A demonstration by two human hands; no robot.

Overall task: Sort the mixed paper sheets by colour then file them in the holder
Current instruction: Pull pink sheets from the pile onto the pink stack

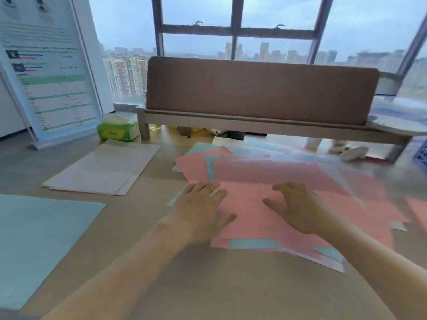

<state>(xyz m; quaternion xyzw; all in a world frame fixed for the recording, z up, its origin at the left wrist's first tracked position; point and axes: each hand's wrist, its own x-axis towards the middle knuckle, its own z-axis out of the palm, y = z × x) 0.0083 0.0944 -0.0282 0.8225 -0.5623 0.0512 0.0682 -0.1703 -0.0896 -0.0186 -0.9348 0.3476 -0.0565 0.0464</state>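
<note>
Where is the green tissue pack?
In the head view the green tissue pack sits at the back left, between the standing poster and the brown divider.

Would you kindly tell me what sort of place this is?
Probably a high-rise office: a printed roll-up banner at the left, a brown partition panel on a grey frame, and tall windows overlooking city towers.

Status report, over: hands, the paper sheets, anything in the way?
Left hand and right hand open, on the mixed pile. Pile pink with blue, not sorted yet; white stack and blue sheet lie apart, left. Nothing blocks the hands.
</note>
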